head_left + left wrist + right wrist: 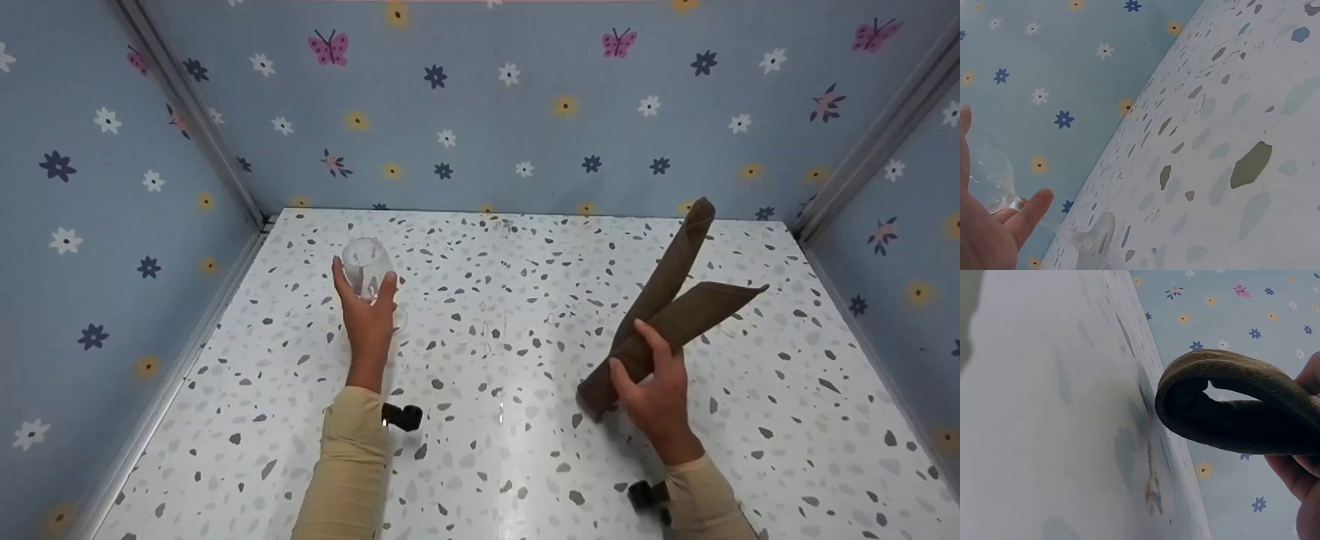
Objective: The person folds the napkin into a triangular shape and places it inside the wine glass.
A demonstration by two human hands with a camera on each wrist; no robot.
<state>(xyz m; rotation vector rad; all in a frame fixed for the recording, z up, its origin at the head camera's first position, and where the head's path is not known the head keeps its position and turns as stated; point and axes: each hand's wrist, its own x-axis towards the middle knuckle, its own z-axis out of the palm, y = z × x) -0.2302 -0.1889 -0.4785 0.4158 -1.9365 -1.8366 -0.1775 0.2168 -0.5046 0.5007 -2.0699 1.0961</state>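
On the left, my left hand (366, 324) holds a clear stemmed wine glass (366, 253), the thumb and fingers spread around its bowl. In the left wrist view the glass's stem passes by the fingers (1027, 219), and its round foot (1098, 241) sticks out past them. My right hand (660, 391) grips a folded brown cloth (701, 315), the thumb and forefinger on its near face. Two long rolled ends of the cloth fan out away from the hand. The right wrist view shows its thick looped fold (1224, 363) from the end.
Both hands are over a white speckled tabletop (495, 420). Blue flowered panels (480, 97) stand behind it and at both sides, with metal posts (191, 112) at the corners. Each wrist carries a black camera mount (403, 416).
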